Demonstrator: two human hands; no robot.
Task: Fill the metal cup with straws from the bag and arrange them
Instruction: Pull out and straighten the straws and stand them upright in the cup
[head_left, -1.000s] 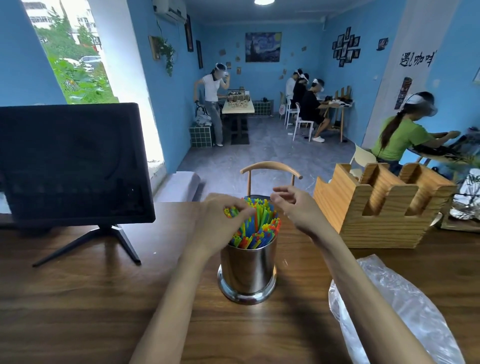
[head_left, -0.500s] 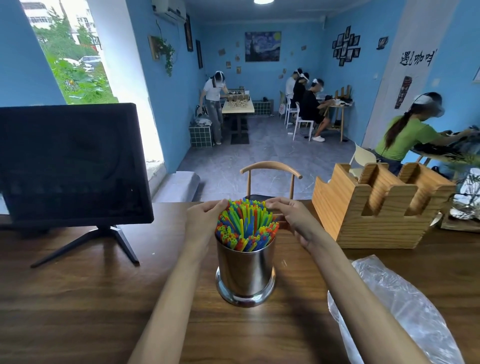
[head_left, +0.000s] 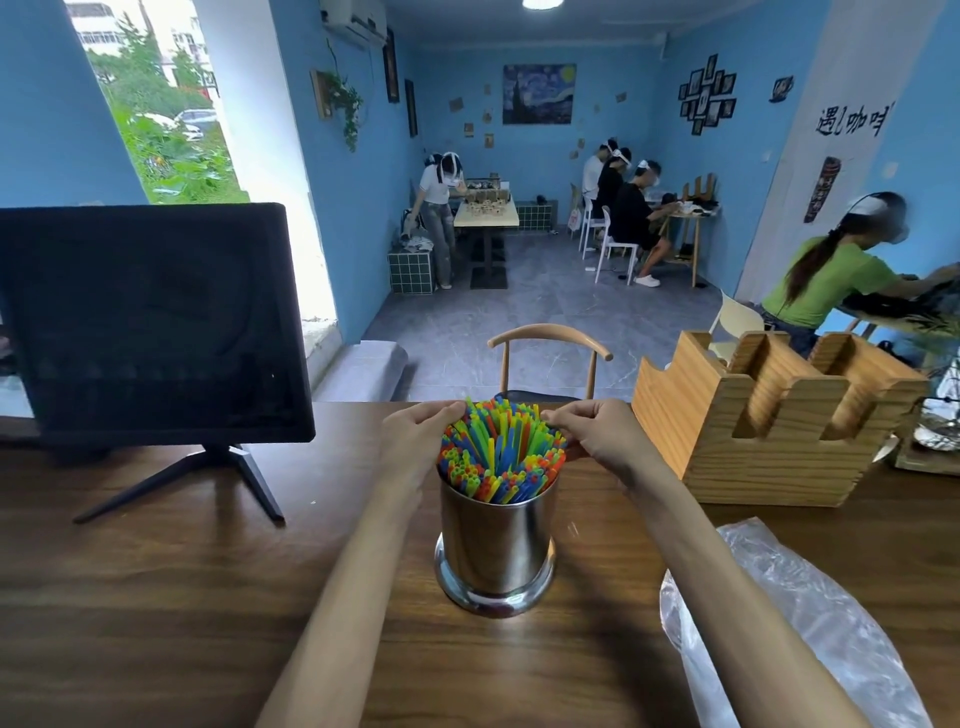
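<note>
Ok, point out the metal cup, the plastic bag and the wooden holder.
metal cup (head_left: 496, 540): head view, on its shiny front wall below the straws.
plastic bag (head_left: 810, 623): head view, on its crinkled clear middle.
wooden holder (head_left: 737, 467): head view, on its front panel.

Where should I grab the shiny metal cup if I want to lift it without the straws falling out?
Hold the metal cup round its smooth straight middle, coming in from the side, probably with one of your hands on each side. It stands upright and the straws stick out over the rim, so the top is no place to grip. The wider foot at the bottom would likely be harder to wrap fingers round.
</note>
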